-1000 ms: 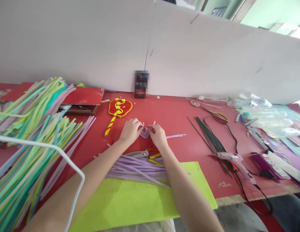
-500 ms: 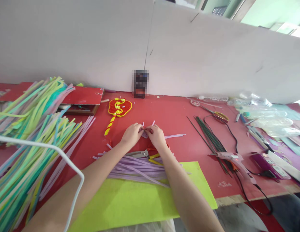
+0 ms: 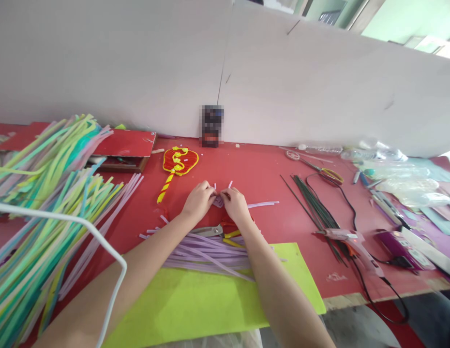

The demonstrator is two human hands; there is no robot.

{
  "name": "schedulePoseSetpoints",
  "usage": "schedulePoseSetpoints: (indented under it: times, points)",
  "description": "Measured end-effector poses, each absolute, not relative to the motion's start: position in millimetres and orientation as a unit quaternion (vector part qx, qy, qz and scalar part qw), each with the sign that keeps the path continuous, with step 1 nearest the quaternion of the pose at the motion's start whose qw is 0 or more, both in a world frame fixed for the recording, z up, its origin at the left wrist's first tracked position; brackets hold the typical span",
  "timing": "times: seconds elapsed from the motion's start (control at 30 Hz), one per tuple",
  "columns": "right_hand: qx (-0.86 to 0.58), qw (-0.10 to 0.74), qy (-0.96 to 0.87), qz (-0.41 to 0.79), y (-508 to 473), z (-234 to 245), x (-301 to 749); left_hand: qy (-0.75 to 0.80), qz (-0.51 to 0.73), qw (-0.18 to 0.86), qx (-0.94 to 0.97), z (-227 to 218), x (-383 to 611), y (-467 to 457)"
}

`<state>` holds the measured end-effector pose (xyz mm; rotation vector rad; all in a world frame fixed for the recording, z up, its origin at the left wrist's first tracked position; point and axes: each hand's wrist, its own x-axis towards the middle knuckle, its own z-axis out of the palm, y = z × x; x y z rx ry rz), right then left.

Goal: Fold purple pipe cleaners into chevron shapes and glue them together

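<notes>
Compared with a second ago, the two hands have drawn a little closer together, and their fingertips hide more of the small lilac piece [image 3: 218,202] between them. The fingers of the left hand [image 3: 199,202] and of the right hand [image 3: 235,205] are narrow, pinching this bent piece from either side; which fingertip bears on which strip is too small to tell. Two short lilac ends poke up just beyond the fingertips.

Nearer the body than the fingers, metal-bladed cutters [image 3: 209,231] with red and yellow handles lie by a loose bundle of lilac strips [image 3: 206,253], which rests on a lime-green sheet [image 3: 196,302]. Just right of the right fingers are a few more lilac strips [image 3: 263,204]. Left of the left fingers and slightly beyond them lies a red fan shape [image 3: 188,164] edged in yellow, with a striped handle.

Further right of the fingers come dark green stems [image 3: 312,200], then a pink glue gun [image 3: 350,237] and scissors [image 3: 331,175]. Well left of them spreads a heap of pastel strips [image 3: 65,217]. Straight beyond the fingers, a blurred-out dark object [image 3: 211,126] stands against the pale wall [image 3: 119,58].
</notes>
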<state>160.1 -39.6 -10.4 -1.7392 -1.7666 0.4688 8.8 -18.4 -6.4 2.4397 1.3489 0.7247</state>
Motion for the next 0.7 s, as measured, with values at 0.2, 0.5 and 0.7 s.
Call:
schedulePoseSetpoints:
  times: [0.2, 0.5, 0.7]
  points:
    - [-0.661, 0.294, -0.670, 0.167, -38.6, -11.4, 160.3, 0.438, 0.207, 0.081, 0.871, -3.8, 9.7, -18.8]
    - [-0.654, 0.309, -0.672, 0.161, -38.2, -15.8, 159.3, 0.458, 0.182, 0.092, 0.865, 1.2, 11.5, -21.4]
    - [-0.657, 0.308, -0.670, 0.157, -37.1, -17.5, 158.1, 0.469, 0.176, 0.099, 0.860, 2.9, 12.7, -22.3]
